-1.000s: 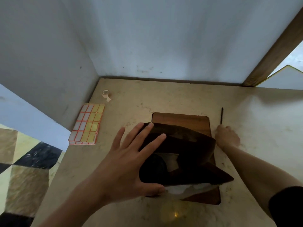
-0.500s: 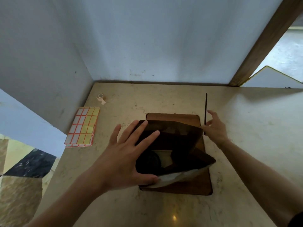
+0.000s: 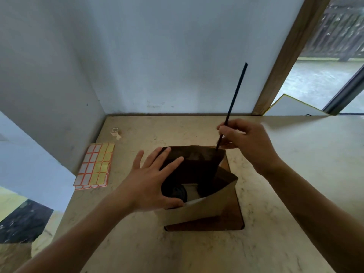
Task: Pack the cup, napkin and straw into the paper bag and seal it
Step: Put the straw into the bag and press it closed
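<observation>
The right hand (image 3: 248, 140) pinches the black straw (image 3: 234, 103), its lower end inside the open paper bag (image 3: 199, 211). The left hand (image 3: 151, 182), fingers spread open, steadies the bag's left side beside the black cup lid (image 3: 175, 192). A label sheet (image 3: 94, 166) and tape roll (image 3: 115, 132) lie leftward on the worktop (image 3: 295, 174).

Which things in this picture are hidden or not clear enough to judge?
- Head view: lower end of the straw disappears in the dark paper bag; how deep it reaches is hidden.
- Cup: only its dark lid shows; the left hand and bag walls cover the body.
- Sticker sheet: any print is too small to read.
- Right hand: fingertips on the straw are partly hidden.
</observation>
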{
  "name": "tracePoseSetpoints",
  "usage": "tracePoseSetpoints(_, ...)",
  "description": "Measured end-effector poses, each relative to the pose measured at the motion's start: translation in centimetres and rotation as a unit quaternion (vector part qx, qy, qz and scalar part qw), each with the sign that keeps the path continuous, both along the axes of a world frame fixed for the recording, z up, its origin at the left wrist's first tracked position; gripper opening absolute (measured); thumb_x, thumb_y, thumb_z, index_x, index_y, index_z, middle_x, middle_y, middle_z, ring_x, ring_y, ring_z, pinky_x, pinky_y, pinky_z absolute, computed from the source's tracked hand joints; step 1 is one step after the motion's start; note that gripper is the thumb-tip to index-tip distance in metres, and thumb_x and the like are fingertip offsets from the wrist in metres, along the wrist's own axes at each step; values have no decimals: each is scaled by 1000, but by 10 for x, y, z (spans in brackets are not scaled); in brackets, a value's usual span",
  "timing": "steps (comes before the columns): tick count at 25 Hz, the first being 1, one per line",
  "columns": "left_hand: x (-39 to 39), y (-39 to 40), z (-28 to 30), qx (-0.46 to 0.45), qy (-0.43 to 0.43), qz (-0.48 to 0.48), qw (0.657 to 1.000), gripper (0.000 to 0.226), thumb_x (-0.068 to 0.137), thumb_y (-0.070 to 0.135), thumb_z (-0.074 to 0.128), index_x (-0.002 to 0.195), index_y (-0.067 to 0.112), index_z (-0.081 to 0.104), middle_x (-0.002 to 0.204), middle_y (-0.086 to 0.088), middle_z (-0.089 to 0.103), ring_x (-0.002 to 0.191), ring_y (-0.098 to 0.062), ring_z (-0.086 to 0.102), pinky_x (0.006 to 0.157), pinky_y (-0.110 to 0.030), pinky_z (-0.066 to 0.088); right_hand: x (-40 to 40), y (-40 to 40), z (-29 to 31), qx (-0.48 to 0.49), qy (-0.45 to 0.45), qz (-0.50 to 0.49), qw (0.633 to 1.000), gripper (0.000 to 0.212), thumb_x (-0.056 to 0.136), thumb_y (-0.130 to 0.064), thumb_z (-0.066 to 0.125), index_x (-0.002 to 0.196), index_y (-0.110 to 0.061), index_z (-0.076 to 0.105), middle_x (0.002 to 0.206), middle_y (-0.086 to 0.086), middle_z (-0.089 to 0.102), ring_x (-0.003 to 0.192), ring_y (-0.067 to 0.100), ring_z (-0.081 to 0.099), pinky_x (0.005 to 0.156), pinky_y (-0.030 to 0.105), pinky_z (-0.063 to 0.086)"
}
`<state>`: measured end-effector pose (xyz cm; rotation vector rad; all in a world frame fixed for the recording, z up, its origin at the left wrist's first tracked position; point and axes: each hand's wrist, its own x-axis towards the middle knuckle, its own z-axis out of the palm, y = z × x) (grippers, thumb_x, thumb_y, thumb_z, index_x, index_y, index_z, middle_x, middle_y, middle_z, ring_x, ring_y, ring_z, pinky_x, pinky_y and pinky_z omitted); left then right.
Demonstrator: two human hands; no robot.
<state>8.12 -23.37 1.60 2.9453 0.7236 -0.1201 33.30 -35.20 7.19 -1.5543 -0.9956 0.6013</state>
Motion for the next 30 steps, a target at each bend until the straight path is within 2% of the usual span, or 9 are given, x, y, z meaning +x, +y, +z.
tracePoseSetpoints(2,1,1,-1,4,1,-1,1000,105,60,97,25,143,51,-21,161,2,-18,140,-15,-33,113,-54,-17,-31,1,4,-21,-53,49,997,11,87,-27,68,97,-25,73,88,-5,73,77,13,72,68,21,58)
tracePoseSetpoints(6,3,4,-1,4,3,-5,1000,104,62,94,31,142,51,-21,161,0,-15,141,-16,-31,112,-55,-20,-61,5,-17,-91,-140,52,985,14,85,-18,72,97,-23,66,79,-3,72,68,7,71,67,26,59)
tracePoseSetpoints(9,3,6,-2,7,9,-8,1000,105,63,92,33,143,50,-20,161,1,-14,141,-17,-30,110,-55,-23,-62,8,-27,-163,-245,81,952,14,87,-26,69,101,-30,65,76,-11,69,66,-3,67,66,18,56)
tracePoseSetpoints(11,4,6,-3,9,8,-9,1000,105,63,91,34,143,49,-19,161,1,-13,142,-18,-28,110,-55,-23,-60,12,-28,-199,-277,109,934,9,89,-30,66,98,-31,67,74,-15,67,66,-5,65,64,14,51)
tracePoseSetpoints(15,5,6,-3,11,7,-12,1000,103,64,91,33,144,48,-17,161,0,-13,143,-19,-27,111,-58,-20,-62,16,-30,-262,-348,148,888,5,89,-34,66,88,-29,68,74,-12,66,65,-1,64,61,16,50)
tracePoseSetpoints(17,5,6,-3,12,7,-16,1000,103,64,91,33,143,48,-17,161,0,-13,143,-20,-27,111,-58,-18,-65,16,-34,-279,-384,156,866,7,89,-31,67,92,-27,70,80,-9,68,69,4,64,65,22,55)
tracePoseSetpoints(20,4,6,-2,11,5,-15,1000,103,65,90,34,144,48,-16,161,0,-14,143,-20,-27,111,-58,-20,-69,18,-40,-313,-397,161,848,15,90,-26,65,103,-21,70,88,-4,69,74,9,65,71,28,59)
tracePoseSetpoints(23,4,6,-1,9,6,-16,1000,103,66,90,35,145,47,-15,161,0,-13,143,-20,-27,111,-57,-20,-68,20,-41,-352,-406,182,823,16,91,-24,63,102,-15,70,86,0,69,74,13,67,72,33,60)
tracePoseSetpoints(30,6,5,0,4,8,-22,1000,102,66,89,36,145,47,-14,161,0,-14,142,-20,-29,110,-57,-21,-72,32,-48,-422,-424,235,766,18,91,-16,63,108,-13,66,88,0,64,77,15,62,70,26,55)
